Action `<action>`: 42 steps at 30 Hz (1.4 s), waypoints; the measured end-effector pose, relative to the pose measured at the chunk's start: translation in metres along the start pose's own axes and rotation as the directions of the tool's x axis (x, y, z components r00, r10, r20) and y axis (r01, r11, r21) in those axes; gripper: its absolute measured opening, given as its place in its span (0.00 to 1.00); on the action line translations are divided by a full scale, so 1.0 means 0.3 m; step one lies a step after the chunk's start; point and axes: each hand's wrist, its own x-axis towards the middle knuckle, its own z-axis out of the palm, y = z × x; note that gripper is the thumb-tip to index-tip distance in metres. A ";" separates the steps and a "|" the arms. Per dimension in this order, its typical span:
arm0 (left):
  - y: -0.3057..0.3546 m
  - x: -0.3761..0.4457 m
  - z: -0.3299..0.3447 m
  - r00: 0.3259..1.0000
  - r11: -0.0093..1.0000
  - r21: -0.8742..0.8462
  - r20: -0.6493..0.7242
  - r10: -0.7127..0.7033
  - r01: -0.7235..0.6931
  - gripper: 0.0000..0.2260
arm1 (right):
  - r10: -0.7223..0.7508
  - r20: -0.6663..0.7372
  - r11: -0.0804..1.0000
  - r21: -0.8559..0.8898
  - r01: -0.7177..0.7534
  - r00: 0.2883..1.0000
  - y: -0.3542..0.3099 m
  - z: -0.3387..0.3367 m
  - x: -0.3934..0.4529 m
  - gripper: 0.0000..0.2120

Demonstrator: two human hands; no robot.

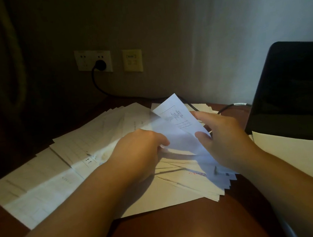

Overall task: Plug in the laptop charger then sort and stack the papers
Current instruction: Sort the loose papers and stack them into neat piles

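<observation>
The sheaf of papers (180, 135) is being held up just above the bench (181, 228), tilted, with its far corner pointing toward the wall. The right hand (222, 136) is gripping its right edge, thumb on top and fingers behind; the left hand (142, 154) is pinching its left lower edge, fingers curled under. So both hands are clamped on the same bundle, close together.

Under and around it, loose sheets (89, 144) are lying fanned across the left and middle of the bench, and a further fanned batch (200, 186) is spreading out at the near right. One more sheet (289, 151) is lying at the right, partly beneath the laptop (292, 90).

The charger plug (100, 65) is sitting in the wall socket (93, 61), and its cable (111, 93) is running down to the bench and toward the laptop, so the plugging step looks finished. Sorting and stacking appears to be the step in hand. The next move probably calls for squaring the held bundle, then gathering the fanned sheets beneath into it without creasing them.

No containers are showing; the papers are resting directly on the bench.
</observation>
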 end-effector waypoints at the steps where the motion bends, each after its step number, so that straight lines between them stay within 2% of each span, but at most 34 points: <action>1: -0.008 0.010 0.019 0.999 1.000 -0.007 -0.050 -0.004 0.004 0.12 | -0.006 -0.003 1.000 0.006 0.006 1.000 -0.004 0.000 -0.002 0.24; 3: -0.023 0.026 0.045 0.968 0.990 -0.140 -0.243 -0.056 0.022 0.07 | -0.056 0.014 0.998 0.021 0.055 0.998 -0.008 0.002 -0.007 0.25; 4: -0.024 0.026 0.039 0.956 0.987 -0.159 -0.283 -0.080 0.035 0.03 | -0.082 0.042 0.996 0.033 0.081 0.996 -0.009 0.002 -0.009 0.24; 6: -0.011 0.016 0.006 0.964 0.995 -0.083 -0.254 -0.082 0.063 0.06 | -0.101 0.132 0.994 0.052 0.094 0.986 -0.014 -0.002 -0.013 0.21; 9: -0.003 0.010 0.000 0.921 0.976 -0.208 -0.366 -0.135 0.061 0.07 | -0.146 0.244 0.989 0.010 0.148 0.959 -0.015 0.003 -0.011 0.16; 11: 0.016 0.021 0.017 0.878 0.934 -0.347 -0.416 -0.235 0.086 0.07 | -0.178 0.240 0.982 -0.022 0.188 0.954 -0.012 0.011 -0.007 0.11; 13: 0.025 0.019 0.021 0.854 0.922 -0.377 -0.449 -0.265 0.088 0.12 | -0.176 0.211 0.980 -0.049 0.191 0.961 -0.007 0.009 -0.006 0.07; 15: 0.017 0.006 -0.008 0.878 0.939 -0.327 -0.415 -0.240 0.102 0.18 | -0.154 0.165 0.983 -0.074 0.168 0.974 -0.005 0.002 -0.006 0.05; 18: 0.000 0.002 -0.011 0.923 0.940 -0.271 -0.266 -0.279 0.207 0.23 | -0.137 0.053 0.986 -0.084 0.141 0.989 0.005 -0.002 -0.007 0.05; 22: 0.017 -0.009 0.000 0.968 0.948 -0.240 -0.085 -0.237 0.211 0.23 | -0.101 -0.050 0.994 -0.051 0.099 0.994 0.010 0.002 -0.002 0.05; 26: 0.024 -0.007 0.007 0.984 0.983 -0.027 -0.016 -0.180 0.179 0.21 | -0.059 -0.057 0.998 -0.019 0.058 0.997 0.000 -0.005 -0.003 0.06; 29: 0.018 -0.010 0.001 0.986 0.986 -0.003 0.010 -0.166 0.166 0.26 | -0.045 -0.057 0.999 0.012 0.046 0.997 -0.005 -0.004 -0.007 0.06; 30: 0.016 -0.012 -0.001 0.988 0.988 -0.012 0.015 -0.157 0.157 0.30 | -0.037 -0.059 0.999 0.030 0.039 0.998 -0.006 -0.002 -0.007 0.07; 32: 0.015 -0.017 -0.004 0.990 0.989 -0.035 0.020 -0.142 0.142 0.37 | -0.011 -0.068 0.998 0.065 0.015 0.998 -0.010 0.000 -0.006 0.21; 34: 0.020 -0.019 -0.005 0.991 0.991 -0.037 0.026 -0.128 0.129 0.35 | -0.012 -0.076 0.997 0.070 0.018 0.997 -0.021 -0.002 -0.011 0.31; 37: 0.022 -0.019 -0.007 0.994 0.993 -0.040 0.029 -0.110 0.111 0.30 | -0.066 -0.067 0.997 0.046 0.069 0.996 -0.027 -0.007 -0.013 0.37; 39: 0.023 -0.015 -0.006 0.995 0.994 -0.047 0.024 -0.095 0.097 0.27 | -0.090 -0.046 0.995 0.040 0.092 0.995 -0.013 -0.002 -0.009 0.34; 42: 0.017 -0.006 0.004 0.998 0.995 -0.074 0.020 -0.064 0.066 0.20 | -0.126 0.017 0.992 0.035 0.125 0.992 0.012 0.016 -0.003 0.21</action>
